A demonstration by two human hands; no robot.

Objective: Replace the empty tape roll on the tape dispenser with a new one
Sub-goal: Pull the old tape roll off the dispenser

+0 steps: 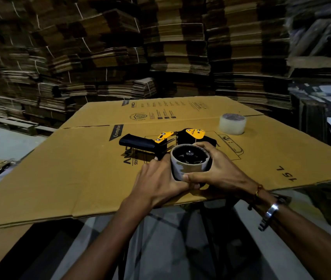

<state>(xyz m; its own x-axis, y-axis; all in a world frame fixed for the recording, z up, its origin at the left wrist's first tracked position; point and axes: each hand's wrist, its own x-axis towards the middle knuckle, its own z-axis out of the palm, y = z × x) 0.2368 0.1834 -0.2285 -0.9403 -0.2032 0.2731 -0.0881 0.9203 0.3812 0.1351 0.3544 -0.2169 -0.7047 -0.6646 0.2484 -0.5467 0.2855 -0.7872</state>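
A black and yellow tape dispenser (161, 141) lies on its side on a flattened cardboard box (80, 168), handle pointing left. An empty grey cardboard roll (190, 166) sits on its black spool, open end up. My right hand (221, 170) curls round the right side of the empty roll, thumb on its front. My left hand (156, 178) holds the roll's left side, fingers reaching to the dispenser body. A new roll of clear tape (232, 123) stands flat on the cardboard, far right of the dispenser, apart from both hands.
Tall stacks of flattened cartons (170, 47) wall in the back and sides. The cardboard sheet overhangs its support at the near edge, with dark frame legs (207, 229) below. A bangle and a watch strap are on my right wrist.
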